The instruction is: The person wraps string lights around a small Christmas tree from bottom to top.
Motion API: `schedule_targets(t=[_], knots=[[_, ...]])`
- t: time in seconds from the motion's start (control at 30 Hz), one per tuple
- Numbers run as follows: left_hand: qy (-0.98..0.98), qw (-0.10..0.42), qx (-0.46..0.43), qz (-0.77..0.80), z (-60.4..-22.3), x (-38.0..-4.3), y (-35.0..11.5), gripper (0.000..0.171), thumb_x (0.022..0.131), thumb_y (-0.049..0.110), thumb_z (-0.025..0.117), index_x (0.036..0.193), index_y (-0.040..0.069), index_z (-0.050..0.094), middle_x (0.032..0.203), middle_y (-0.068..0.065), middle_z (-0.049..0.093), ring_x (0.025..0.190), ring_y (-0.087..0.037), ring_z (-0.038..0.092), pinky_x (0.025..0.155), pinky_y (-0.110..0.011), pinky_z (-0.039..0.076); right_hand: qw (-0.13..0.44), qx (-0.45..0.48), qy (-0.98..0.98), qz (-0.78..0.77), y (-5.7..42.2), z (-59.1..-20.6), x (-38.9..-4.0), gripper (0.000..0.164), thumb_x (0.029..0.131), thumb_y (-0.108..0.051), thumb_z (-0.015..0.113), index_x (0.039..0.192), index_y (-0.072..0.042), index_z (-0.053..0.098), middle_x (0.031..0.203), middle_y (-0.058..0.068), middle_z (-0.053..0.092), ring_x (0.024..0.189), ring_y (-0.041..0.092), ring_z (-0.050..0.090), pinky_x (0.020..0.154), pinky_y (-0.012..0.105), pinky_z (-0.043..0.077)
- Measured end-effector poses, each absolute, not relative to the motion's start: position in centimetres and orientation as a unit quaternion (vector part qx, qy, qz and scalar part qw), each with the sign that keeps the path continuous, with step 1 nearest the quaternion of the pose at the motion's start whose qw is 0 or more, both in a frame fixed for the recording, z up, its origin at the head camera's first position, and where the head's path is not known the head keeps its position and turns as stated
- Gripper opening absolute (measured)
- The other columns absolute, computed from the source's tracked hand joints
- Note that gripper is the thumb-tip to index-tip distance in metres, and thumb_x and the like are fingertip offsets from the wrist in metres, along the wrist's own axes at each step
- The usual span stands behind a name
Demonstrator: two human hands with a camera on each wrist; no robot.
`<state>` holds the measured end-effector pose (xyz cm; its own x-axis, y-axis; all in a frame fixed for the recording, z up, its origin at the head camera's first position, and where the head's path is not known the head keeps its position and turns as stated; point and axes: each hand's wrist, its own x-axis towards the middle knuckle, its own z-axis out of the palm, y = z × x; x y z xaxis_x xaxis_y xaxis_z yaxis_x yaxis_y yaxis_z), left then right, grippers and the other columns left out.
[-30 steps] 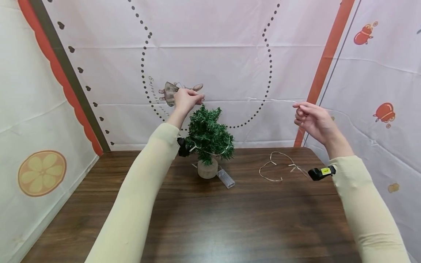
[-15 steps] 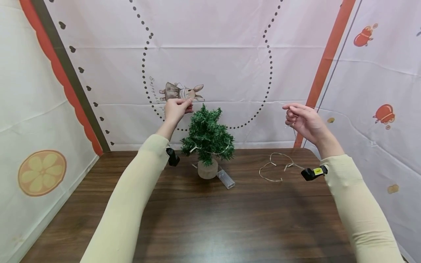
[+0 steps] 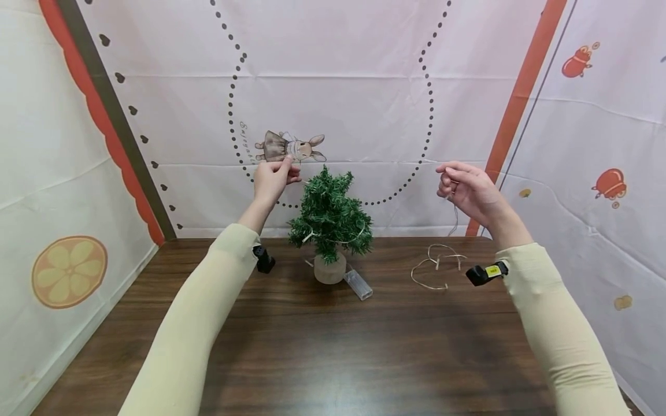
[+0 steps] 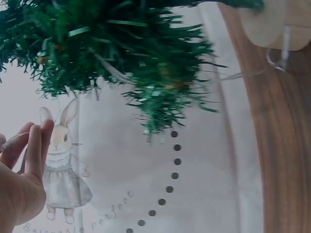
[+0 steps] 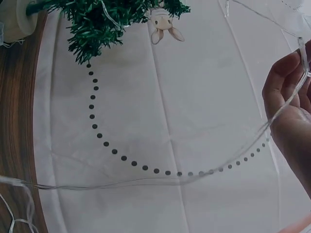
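A small green artificial Christmas tree [image 3: 333,214] stands on a round pale base. A thin clear string-light wire loops round its lower branches. Just left of the treetop my left hand [image 3: 274,179] pinches the wire between thumb and fingers. Off to the tree's right, at about the same height, my right hand [image 3: 468,188] holds a farther stretch of that string light [image 5: 282,109]. In the right wrist view the wire runs across the fingers and down toward the table. Between the hands the strand is too faint to follow fully in the head view.
A clear battery box [image 3: 358,285] lies on the brown wooden table [image 3: 322,352] by the tree's base. Loose string-light coils [image 3: 434,266] lie at the table's back right. A printed cloth backdrop [image 3: 333,104] hangs close behind, and more cloth flanks both sides.
My left hand has moved from above the treetop leftward and down to its left side. My right hand has shifted left toward the tree, the wire still held.
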<state>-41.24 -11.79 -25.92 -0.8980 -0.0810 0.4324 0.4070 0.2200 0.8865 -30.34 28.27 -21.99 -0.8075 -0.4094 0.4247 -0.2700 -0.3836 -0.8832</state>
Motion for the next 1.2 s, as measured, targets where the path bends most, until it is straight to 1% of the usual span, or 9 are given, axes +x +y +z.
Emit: schedule_targets(t=[0.07, 0.23, 0.47, 0.57, 0.67, 0.77, 0.87, 1.03, 1.2], knots=[[-0.755, 0.212, -0.119, -0.609, -26.4, -41.0, -12.0, 0.049, 0.096, 0.043, 0.051, 0.095, -0.001, 0.073, 0.093, -0.018, 0.072, 0.082, -0.027, 0.072, 0.075, -0.025, 0.057, 0.047, -0.314, 0.551, -0.772, 28.1, -22.1, -30.3, 0.023, 0.099, -0.005, 0.044, 0.1, -0.002, 0.067, 0.072, 0.003, 0.057, 0.067, 0.014, 0.051, 0.07, 0.026, 0.047], [-0.714, 0.235, -0.157, -0.641, -27.2, -40.8, -12.4, 0.042, 0.097, 0.034, 0.053, 0.097, -0.004, 0.071, 0.092, -0.023, 0.07, 0.079, -0.028, 0.072, 0.072, -0.029, 0.058, 0.047, -0.328, 0.561, -0.759, 27.6, -22.2, -30.0, 0.022, 0.099, -0.006, 0.046, 0.099, -0.004, 0.068, 0.072, 0.001, 0.054, 0.066, 0.013, 0.047, 0.071, 0.026, 0.045], [-0.648, 0.234, -0.178, -0.703, -27.4, -40.5, -13.1, 0.033, 0.096, 0.023, 0.055, 0.105, -0.006, 0.067, 0.09, -0.02, 0.071, 0.079, -0.03, 0.072, 0.075, -0.039, 0.057, 0.047, -0.346, 0.583, -0.734, 27.0, -22.2, -29.4, 0.025, 0.1, -0.007, 0.043, 0.097, -0.01, 0.067, 0.073, -0.001, 0.051, 0.065, 0.014, 0.043, 0.073, 0.027, 0.043], [-0.622, 0.241, -0.189, -0.721, -27.4, -40.3, -13.3, 0.032, 0.094, 0.02, 0.059, 0.106, -0.009, 0.065, 0.088, -0.013, 0.072, 0.081, -0.027, 0.071, 0.077, -0.037, 0.057, 0.053, -0.356, 0.579, -0.732, 26.7, -22.2, -29.2, 0.026, 0.101, -0.006, 0.041, 0.098, -0.01, 0.066, 0.073, -0.001, 0.051, 0.066, 0.013, 0.044, 0.074, 0.027, 0.043], [-0.602, 0.243, -0.207, -0.732, -27.6, -40.2, -13.7, 0.031, 0.091, 0.017, 0.064, 0.105, -0.01, 0.064, 0.087, -0.008, 0.073, 0.082, -0.02, 0.071, 0.078, -0.033, 0.057, 0.059, -0.361, 0.577, -0.73, 26.6, -22.2, -28.9, 0.027, 0.101, -0.006, 0.04, 0.097, -0.009, 0.066, 0.073, -0.001, 0.05, 0.066, 0.013, 0.044, 0.074, 0.026, 0.044], [-0.592, 0.238, -0.228, -0.736, -28.0, -40.2, -14.4, 0.024, 0.088, 0.013, 0.067, 0.102, -0.007, 0.066, 0.087, -0.007, 0.073, 0.082, -0.014, 0.07, 0.079, -0.028, 0.056, 0.066, -0.372, 0.579, -0.723, 26.6, -22.3, -28.6, 0.029, 0.101, -0.004, 0.037, 0.097, -0.008, 0.065, 0.073, 0.0, 0.05, 0.065, 0.015, 0.041, 0.074, 0.026, 0.042], [-0.588, 0.229, -0.254, -0.733, -28.4, -40.2, -15.2, 0.018, 0.088, 0.007, 0.066, 0.101, -0.005, 0.067, 0.09, -0.008, 0.073, 0.082, -0.013, 0.069, 0.079, -0.024, 0.055, 0.071, -0.385, 0.58, -0.714, 26.6, -22.5, -28.3, 0.029, 0.101, -0.003, 0.036, 0.097, -0.008, 0.065, 0.073, 0.0, 0.05, 0.064, 0.018, 0.037, 0.073, 0.026, 0.041], [-0.587, 0.21, -0.296, -0.724, -28.7, -39.5, -16.1, 0.018, 0.088, -0.003, 0.063, 0.103, -0.013, 0.065, 0.092, -0.003, 0.073, 0.084, -0.012, 0.068, 0.08, -0.021, 0.054, 0.091, -0.426, 0.558, -0.706, 26.5, -22.8, -28.2, 0.032, 0.101, 0.0, 0.033, 0.102, -0.007, 0.064, 0.076, 0.0, 0.051, 0.067, 0.02, 0.033, 0.072, 0.026, 0.04], [-0.587, 0.179, -0.321, -0.721, -29.2, -38.4, -16.9, 0.016, 0.086, -0.008, 0.063, 0.101, -0.012, 0.067, 0.091, -0.002, 0.074, 0.084, -0.014, 0.068, 0.079, -0.021, 0.054, 0.115, -0.461, 0.533, -0.7, 26.4, -23.2, -28.2, 0.033, 0.1, 0.003, 0.032, 0.104, -0.005, 0.064, 0.08, 0.0, 0.054, 0.071, 0.016, 0.041, 0.071, 0.025, 0.039]])
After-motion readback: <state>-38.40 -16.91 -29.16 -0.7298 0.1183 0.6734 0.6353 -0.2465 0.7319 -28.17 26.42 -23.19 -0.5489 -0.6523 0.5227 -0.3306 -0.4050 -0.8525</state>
